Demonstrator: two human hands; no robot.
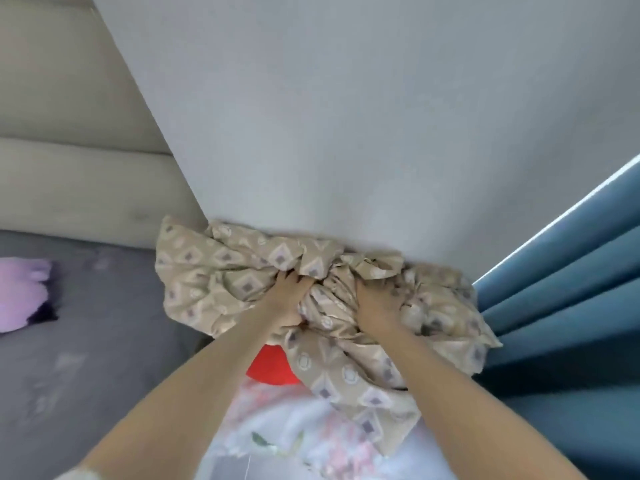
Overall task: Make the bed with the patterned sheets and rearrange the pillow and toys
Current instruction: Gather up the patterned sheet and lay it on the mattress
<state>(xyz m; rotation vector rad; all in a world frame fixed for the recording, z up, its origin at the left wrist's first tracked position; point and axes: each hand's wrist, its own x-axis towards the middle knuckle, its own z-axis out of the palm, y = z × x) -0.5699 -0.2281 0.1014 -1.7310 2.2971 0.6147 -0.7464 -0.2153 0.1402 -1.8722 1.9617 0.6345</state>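
A bundled beige patterned sheet [221, 271] with diamond motifs is bunched up against the grey wall, in the middle of the head view. My left hand [289, 299] grips a fold near its centre, fingers buried in the cloth. My right hand [379, 303] grips the bunch just to the right. A purple plush toy [22, 294] lies on the dark grey mattress cover [97, 341] at the far left. Under the sheet, a red object [272, 367] peeks out above a white floral fabric [294, 434].
The padded beige headboard [69, 174] rises at the left behind the bed. The grey wall [346, 116] fills the view ahead. Blue curtains [571, 289] hang at the right, close to the sheet's edge.
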